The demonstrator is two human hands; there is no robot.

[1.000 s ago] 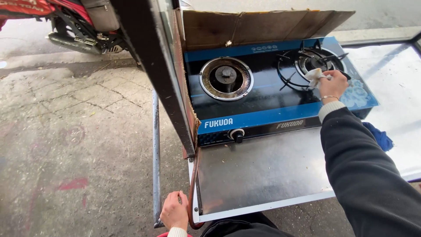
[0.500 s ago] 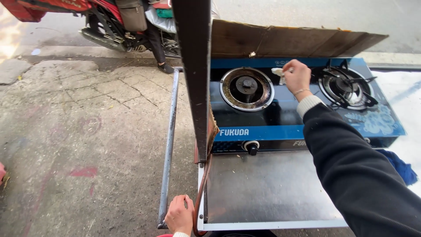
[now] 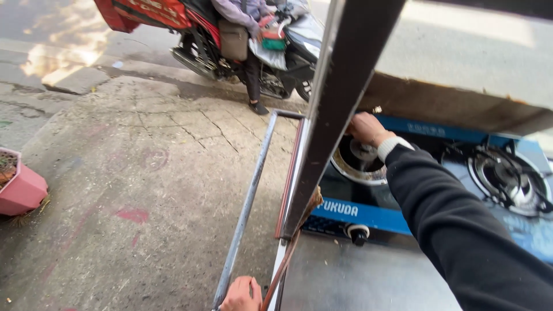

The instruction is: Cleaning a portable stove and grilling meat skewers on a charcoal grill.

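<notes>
So the biggest thing here is the street cart itself, a metal-topped table (image 3: 368, 282) with a dark steel post (image 3: 340, 103) running up its corner and cutting right across the view, which is probably why the left burner is half hidden. Sitting on the table is a blue two-burner gas stove (image 3: 368, 216), pushed back against a brown cardboard windbreak (image 3: 455, 101) that looks like it's there to shield the flames from street drafts. A grey tubular rail (image 3: 247, 196) runs down the cart's outer edge like a push handle, and the left hand (image 3: 242, 294) is curled closed around its lower end, looks like a steadying grip while the other arm stretches out. The right hand (image 3: 364, 128), in a black sleeve with a white cuff, reaches over to the far rim of the left burner (image 3: 360, 158) and sits right at its back edge; fingers are bunched together, but the post blocks them so I can't tell if they're pinching anything. The right burner (image 3: 507, 178), pan support on it, is well apart from both hands. The control knob (image 3: 358, 233) on the stove front is untouched. Out on the cracked pavement there's a parked motorbike (image 3: 242, 46) with a person beside it, plus a pink planter (image 3: 20, 187) at the left edge.
</notes>
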